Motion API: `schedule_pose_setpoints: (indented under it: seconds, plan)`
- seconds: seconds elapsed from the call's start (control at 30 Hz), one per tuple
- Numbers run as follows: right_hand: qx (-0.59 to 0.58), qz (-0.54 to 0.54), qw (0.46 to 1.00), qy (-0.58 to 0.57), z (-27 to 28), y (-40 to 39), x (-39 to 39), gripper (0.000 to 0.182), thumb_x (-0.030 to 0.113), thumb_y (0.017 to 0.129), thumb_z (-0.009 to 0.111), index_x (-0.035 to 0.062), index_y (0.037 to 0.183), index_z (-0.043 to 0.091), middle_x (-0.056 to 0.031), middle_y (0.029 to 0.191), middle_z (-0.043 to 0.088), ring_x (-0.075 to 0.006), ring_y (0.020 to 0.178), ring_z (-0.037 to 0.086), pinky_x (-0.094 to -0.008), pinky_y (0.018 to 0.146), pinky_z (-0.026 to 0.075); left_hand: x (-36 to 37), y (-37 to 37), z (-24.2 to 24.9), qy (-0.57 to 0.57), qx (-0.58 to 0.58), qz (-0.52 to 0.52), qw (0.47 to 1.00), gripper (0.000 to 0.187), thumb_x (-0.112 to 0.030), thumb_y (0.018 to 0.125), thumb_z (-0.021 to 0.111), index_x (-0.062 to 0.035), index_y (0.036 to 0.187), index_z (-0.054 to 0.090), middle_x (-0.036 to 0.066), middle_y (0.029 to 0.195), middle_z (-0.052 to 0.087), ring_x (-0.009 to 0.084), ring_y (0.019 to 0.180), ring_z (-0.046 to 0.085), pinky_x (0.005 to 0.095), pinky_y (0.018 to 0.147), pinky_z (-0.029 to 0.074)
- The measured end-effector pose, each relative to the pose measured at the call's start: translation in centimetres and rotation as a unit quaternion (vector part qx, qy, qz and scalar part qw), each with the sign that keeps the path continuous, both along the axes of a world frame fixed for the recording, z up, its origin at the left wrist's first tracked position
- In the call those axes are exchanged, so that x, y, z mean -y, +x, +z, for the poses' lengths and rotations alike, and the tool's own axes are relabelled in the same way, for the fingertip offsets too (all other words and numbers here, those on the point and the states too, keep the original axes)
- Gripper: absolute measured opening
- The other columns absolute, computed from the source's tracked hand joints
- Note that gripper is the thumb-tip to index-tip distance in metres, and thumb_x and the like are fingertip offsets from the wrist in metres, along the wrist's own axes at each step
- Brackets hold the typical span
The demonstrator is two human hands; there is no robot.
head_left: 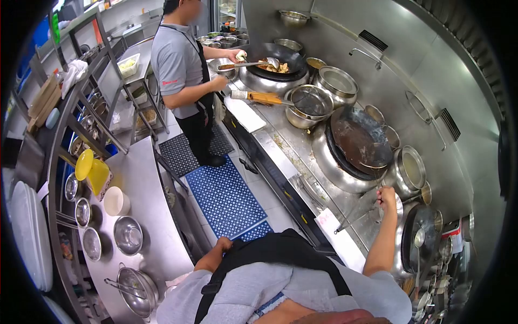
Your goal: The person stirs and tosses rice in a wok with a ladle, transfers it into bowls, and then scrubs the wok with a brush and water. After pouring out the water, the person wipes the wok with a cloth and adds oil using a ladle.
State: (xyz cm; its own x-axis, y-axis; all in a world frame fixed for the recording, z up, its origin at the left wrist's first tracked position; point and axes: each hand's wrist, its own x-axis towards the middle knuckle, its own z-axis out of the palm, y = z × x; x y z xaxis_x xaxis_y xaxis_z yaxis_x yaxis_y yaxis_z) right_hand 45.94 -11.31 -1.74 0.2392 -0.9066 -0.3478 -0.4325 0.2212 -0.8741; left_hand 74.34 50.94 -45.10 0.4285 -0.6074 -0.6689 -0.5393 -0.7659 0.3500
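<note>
My right hand [386,198] is closed, fingers curled, at the near edge of a large dark wok [353,135] on the stove. A thin metal piece shows by the fingers, but what they grip is not clear. A flat grey tool with a long thin handle [353,218] lies just left of that hand on the stove top. My left hand [223,246] hangs low beside my black apron [264,251], away from the counters; its fingers are too small and partly hidden to read.
A co-worker [183,70] stands at the far wok [283,59], which holds food and a ladle. A strainer over a pot [310,102] sits between the woks. Several metal bowls [128,236] stand on the left table [145,189]. Blue mats [226,200] cover the floor.
</note>
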Motion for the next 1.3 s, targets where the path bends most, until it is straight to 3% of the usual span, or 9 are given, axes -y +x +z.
schedule_pose_setpoints:
  seconds: [0.23,0.37,0.6,0.7,0.8,1.03,1.1,1.2,1.3]
  plan:
    - [0.107,0.015,0.991,0.076,-1.4,3.4,-0.9,0.012,0.011,0.098,0.05,0.0101,0.086,0.049,0.0,0.064,0.05,-0.0083,0.046,0.039,-0.027,0.038,0.03,-1.0,-1.9,3.5,-0.023,-0.014,-0.045,0.999,0.029,-0.033,0.085,0.061,-0.0129,0.099,0.075,0.014,0.101,0.073,0.0318,0.098,0.069,0.0409,0.084,0.055]
    - [0.173,0.043,0.98,0.085,-2.1,5.8,0.0,0.012,0.01,0.098,0.049,0.0113,0.086,0.049,0.0003,0.064,0.05,-0.0077,0.045,0.04,-0.0254,0.037,0.029,0.2,-4.5,-0.8,-0.004,-0.038,0.171,0.985,0.03,-0.031,0.086,0.059,-0.0096,0.101,0.074,0.016,0.107,0.072,0.0329,0.099,0.069,0.0419,0.084,0.055]
    - [0.24,0.072,0.964,0.091,-1.5,9.6,1.3,0.01,0.012,0.1,0.049,0.0134,0.09,0.047,-0.0003,0.069,0.052,-0.0066,0.045,0.04,-0.024,0.036,0.029,-0.4,-5.1,3.3,-0.086,-0.03,0.227,0.97,0.039,-0.038,0.088,0.055,-0.009,0.104,0.075,0.017,0.11,0.071,0.0337,0.104,0.067,0.0415,0.089,0.052]
    - [0.282,0.066,0.953,0.088,-0.9,10.9,2.1,0.009,0.012,0.1,0.049,0.0123,0.091,0.047,-0.0011,0.071,0.053,-0.0067,0.046,0.04,-0.0241,0.037,0.03,0.2,-5.5,-0.1,-0.008,-0.029,0.215,0.976,0.04,-0.04,0.087,0.054,-0.0088,0.099,0.076,0.017,0.108,0.071,0.033,0.102,0.068,0.0415,0.086,0.053]
    - [0.332,0.075,0.937,0.079,-0.8,11.4,3.3,0.007,0.012,0.1,0.048,0.0108,0.093,0.049,-0.0021,0.074,0.053,-0.0071,0.047,0.04,-0.0238,0.04,0.032,0.8,-6.3,0.5,-0.091,-0.075,0.293,0.949,0.042,-0.041,0.088,0.052,-0.0085,0.096,0.076,0.016,0.106,0.072,0.0332,0.099,0.069,0.0422,0.082,0.054]
    - [0.292,0.063,0.954,0.006,1.2,8.8,4.1,0.007,0.01,0.1,0.047,0.0076,0.102,0.053,-0.0008,0.074,0.055,-0.0061,0.047,0.041,-0.0238,0.041,0.035,3.3,-4.4,1.9,-0.049,0.067,-0.006,0.996,0.034,-0.03,0.089,0.048,-0.0107,0.099,0.074,0.015,0.104,0.073,0.0339,0.097,0.069,0.0434,0.082,0.056]
    - [0.248,0.049,0.967,-0.04,1.3,6.6,4.8,0.026,0.009,0.1,0.048,0.0025,0.124,0.05,-0.0022,0.073,0.059,-0.0063,0.048,0.044,-0.024,0.041,0.037,3.6,-4.3,2.0,-0.073,0.121,-0.069,0.988,0.033,-0.029,0.089,0.048,-0.0124,0.101,0.073,0.015,0.105,0.072,0.0346,0.097,0.069,0.044,0.084,0.056]
    - [0.16,0.002,0.98,-0.121,1.2,2.8,5.9,0.044,0.007,0.099,0.048,0.0005,0.142,0.042,-0.0038,0.071,0.061,-0.0071,0.047,0.047,-0.0246,0.041,0.039,4.0,-3.4,-0.2,0.028,0.114,-0.226,0.967,0.032,-0.028,0.088,0.05,-0.0147,0.107,0.072,0.014,0.108,0.072,0.0346,0.101,0.069,0.044,0.086,0.056]
    - [0.057,-0.066,0.976,-0.198,0.9,-1.1,6.0,0.042,0.007,0.098,0.048,-0.0001,0.139,0.046,-0.0028,0.067,0.059,-0.0081,0.047,0.047,-0.025,0.041,0.039,4.7,-2.9,-0.7,0.048,0.067,-0.242,0.967,0.03,-0.027,0.087,0.055,-0.0169,0.108,0.073,0.012,0.109,0.072,0.0326,0.103,0.069,0.043,0.086,0.056]
